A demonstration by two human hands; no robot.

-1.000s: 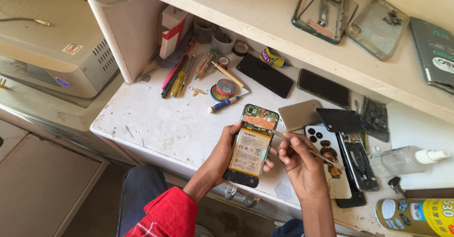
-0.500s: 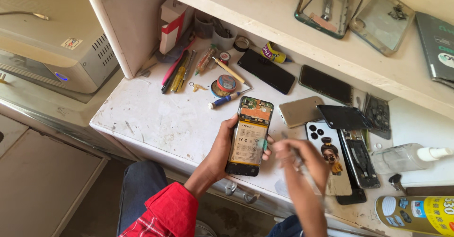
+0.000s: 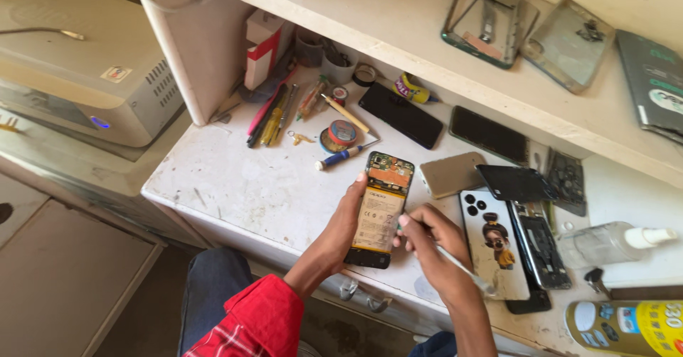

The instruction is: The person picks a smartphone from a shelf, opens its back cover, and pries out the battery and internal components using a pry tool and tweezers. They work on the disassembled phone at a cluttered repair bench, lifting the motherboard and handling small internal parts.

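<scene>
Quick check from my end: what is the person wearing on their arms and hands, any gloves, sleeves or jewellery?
Both hands are bare, with no gloves, rings or watch visible. The left hand comes from a red sleeve with thin white lines, pushed up the forearm. The right hand shows a bare forearm to the frame's edge.

Tool (image 3: pixel 462 266) tip hidden behind right hand (image 3: pixel 434 247); yellow can (image 3: pixel 629 326) cut off btm-right.

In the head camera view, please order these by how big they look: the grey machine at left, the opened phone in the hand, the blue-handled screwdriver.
1. grey machine
2. opened phone, held in the left hand, so nearer to the camera
3. blue-handled screwdriver
</scene>
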